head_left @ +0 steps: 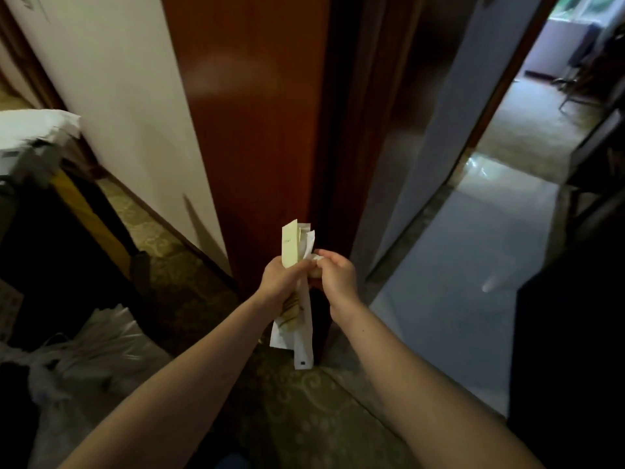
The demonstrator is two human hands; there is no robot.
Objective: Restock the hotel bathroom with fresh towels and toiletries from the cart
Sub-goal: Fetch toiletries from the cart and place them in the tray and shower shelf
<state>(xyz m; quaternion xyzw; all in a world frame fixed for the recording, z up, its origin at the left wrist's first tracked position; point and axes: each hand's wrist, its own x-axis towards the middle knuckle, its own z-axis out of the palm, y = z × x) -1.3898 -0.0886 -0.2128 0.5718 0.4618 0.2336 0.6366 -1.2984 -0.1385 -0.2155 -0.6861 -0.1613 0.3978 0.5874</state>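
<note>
Carrying: toiletry packets (300,333), transit step likely
Left hand (280,279): fingers clenched round packets
Right hand (338,275): pinching their upper ends
Next: probably through doorway (439,231), keep grip

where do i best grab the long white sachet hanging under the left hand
Pinch the long white sachet at its free lower end, coming from the right: it hangs flat and straight below the left hand, and the other packets overlap its left edge.
</note>
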